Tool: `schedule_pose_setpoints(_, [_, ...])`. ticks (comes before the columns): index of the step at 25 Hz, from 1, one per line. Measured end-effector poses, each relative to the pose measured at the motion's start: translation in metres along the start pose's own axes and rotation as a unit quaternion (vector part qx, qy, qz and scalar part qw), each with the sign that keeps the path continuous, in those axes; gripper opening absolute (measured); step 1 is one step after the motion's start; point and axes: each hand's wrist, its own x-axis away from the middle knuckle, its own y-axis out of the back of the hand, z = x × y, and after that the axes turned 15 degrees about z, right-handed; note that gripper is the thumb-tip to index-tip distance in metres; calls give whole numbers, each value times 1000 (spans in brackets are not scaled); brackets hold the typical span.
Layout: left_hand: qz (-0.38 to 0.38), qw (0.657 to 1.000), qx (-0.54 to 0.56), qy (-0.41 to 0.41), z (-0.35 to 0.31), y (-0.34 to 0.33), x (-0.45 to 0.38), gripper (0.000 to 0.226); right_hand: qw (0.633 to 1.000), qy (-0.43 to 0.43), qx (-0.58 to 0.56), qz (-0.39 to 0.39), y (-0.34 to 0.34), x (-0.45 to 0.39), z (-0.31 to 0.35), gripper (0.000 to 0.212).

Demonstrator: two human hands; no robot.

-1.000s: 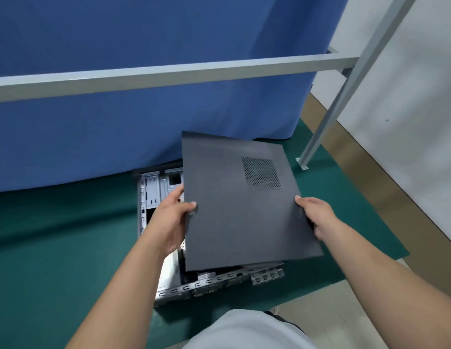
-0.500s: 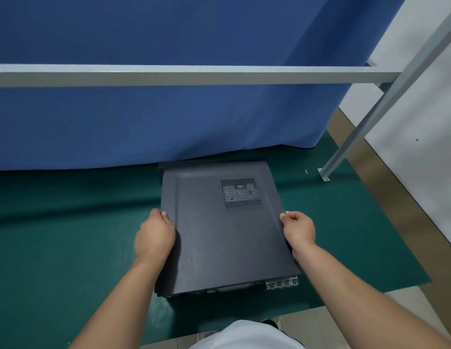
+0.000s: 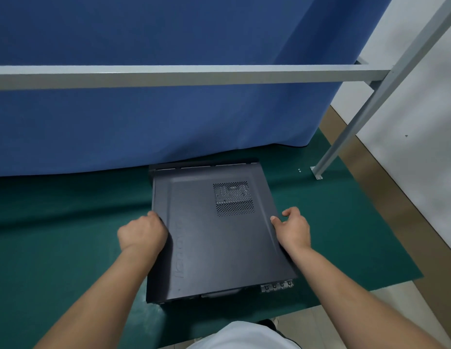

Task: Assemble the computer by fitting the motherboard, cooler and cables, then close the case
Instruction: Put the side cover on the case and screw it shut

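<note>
The dark grey side panel (image 3: pixel 209 238), with a perforated vent near its far right, lies flat on top of the computer case (image 3: pixel 277 288), which rests on its side on the green mat. My left hand (image 3: pixel 141 234) grips the panel's left edge with curled fingers. At the right edge, my right hand (image 3: pixel 292 229) holds the panel with its thumb on top. The inside of the case is hidden under the panel; only the rear connector strip shows at the near right.
A green mat (image 3: pixel 68 248) covers the floor under the case. A blue curtain (image 3: pixel 169 109) hangs just behind it. A grey metal rail (image 3: pixel 194 75) crosses overhead, and its slanted leg (image 3: pixel 350 132) stands on the mat at the right. Beige floor and a white wall lie further right.
The panel was held tilted above the open case; it has come down flat onto the case and covers the inside. Both hands stayed on its side edges.
</note>
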Motion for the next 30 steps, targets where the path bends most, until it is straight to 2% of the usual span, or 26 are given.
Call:
schedule_pose_setpoints(4, [-4,998,-61,-18,4,5,-6,20,990,-10,138,41,13,-2,6,26])
schedule_pose_setpoints(6, [-50,997,-48,-36,4,5,-8,23,972,-1,232,36,14,-3,9,34])
schedule_pose_setpoints(8, [-108,990,0,-93,0,-2,-10,31,958,8,286,26,13,-4,12,42])
schedule_pose_setpoints(9, [-108,985,30,-129,-4,-7,-10,38,961,17,273,33,14,-5,14,46])
schedule_pose_setpoints(11, [-52,980,69,-178,-13,-18,-10,58,971,65,217,75,12,-9,16,64])
schedule_pose_setpoints(14, [-26,978,87,-187,-16,-36,-13,68,946,151,247,144,-6,-8,14,78])
schedule_pose_setpoints(21, [-60,979,74,-180,-14,-48,-12,69,921,182,339,60,-31,-8,-7,81])
schedule_pose_setpoints(27, [-63,974,101,-191,-14,-52,-15,69,926,195,319,46,-35,-8,-11,82])
schedule_pose_setpoints(30, [-63,971,118,-198,-12,-52,-17,69,939,208,265,64,-33,-10,-12,82])
